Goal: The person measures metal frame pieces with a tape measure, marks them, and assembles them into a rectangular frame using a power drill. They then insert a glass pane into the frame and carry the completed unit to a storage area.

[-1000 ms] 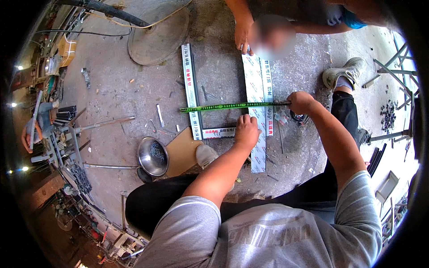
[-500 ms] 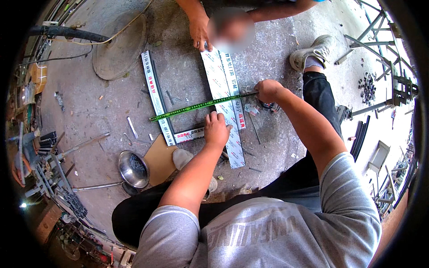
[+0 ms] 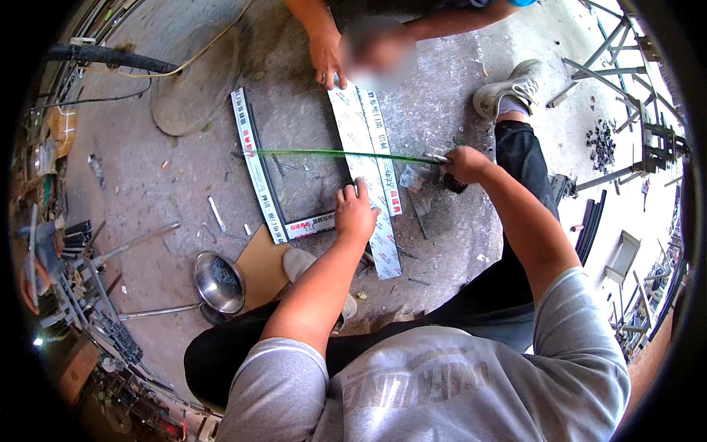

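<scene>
My right hand (image 3: 469,166) is closed around a tape measure (image 3: 454,184), whose dark case shows beneath the fingers. Its green blade (image 3: 302,152) stretches left across the frame, seen nearly edge-on, and ends by the left bar (image 3: 255,173). That bar, a near crosspiece (image 3: 313,225) and a right bar (image 3: 380,132) carry printed white film. Overlapping the right bar lies a wide film-covered strip (image 3: 366,169). My left hand (image 3: 356,211) rests on the strip's left edge with bent fingers; whether they grip it I cannot tell. Another person's hand (image 3: 324,55) touches the strip's far end.
A metal bowl (image 3: 219,282) with small pieces in it stands near my left knee, beside brown cardboard (image 3: 264,269). Metal parts (image 3: 96,295) crowd the left side. A rack (image 3: 633,81) and dark scraps (image 3: 602,144) are at right. The other person's shoe (image 3: 508,92) is beyond my right hand.
The tape blade has swung from a slant to nearly level, its left end shifting farther away and its face turning edge-on. My right hand has moved right and slightly nearer. The left hand hardly moved.
</scene>
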Demonstrator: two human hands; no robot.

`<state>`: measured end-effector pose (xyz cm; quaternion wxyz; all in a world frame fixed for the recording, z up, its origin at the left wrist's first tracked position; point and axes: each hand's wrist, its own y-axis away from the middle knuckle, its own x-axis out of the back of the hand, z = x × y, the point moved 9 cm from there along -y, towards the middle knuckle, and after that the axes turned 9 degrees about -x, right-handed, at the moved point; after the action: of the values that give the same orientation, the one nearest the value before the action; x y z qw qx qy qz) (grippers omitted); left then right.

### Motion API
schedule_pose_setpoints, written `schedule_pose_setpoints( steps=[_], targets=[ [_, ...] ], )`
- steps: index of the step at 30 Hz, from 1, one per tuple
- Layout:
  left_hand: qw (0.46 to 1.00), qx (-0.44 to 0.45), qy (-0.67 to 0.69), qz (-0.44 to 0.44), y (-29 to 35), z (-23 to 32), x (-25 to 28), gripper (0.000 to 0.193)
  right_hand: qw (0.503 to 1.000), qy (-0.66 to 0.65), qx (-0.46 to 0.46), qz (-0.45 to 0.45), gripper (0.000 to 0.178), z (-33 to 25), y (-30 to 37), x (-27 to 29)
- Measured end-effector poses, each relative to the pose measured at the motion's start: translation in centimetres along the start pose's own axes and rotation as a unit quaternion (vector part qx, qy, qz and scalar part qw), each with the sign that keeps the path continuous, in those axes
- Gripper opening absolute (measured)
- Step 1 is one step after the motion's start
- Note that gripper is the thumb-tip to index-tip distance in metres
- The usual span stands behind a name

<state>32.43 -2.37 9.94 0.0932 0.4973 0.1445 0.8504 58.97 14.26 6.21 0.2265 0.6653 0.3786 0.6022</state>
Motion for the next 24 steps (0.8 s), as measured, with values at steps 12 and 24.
schedule_pose_setpoints(
  steps=[12,24],
  targets=[
    [0.998,0.022,-0.030,-0.047,-1.0,-0.1,0.5,0.102,0.818,-0.257,-0.498,0.130,0.033,20.2,11.2,-14.7],
    [0.998,0.022,-0.057,-0.029,-1.8,-0.8,-1.2,0.097,0.845,-0.479,-0.116,0.208,0.041,0.6,8.7,-5.9]
  ],
)
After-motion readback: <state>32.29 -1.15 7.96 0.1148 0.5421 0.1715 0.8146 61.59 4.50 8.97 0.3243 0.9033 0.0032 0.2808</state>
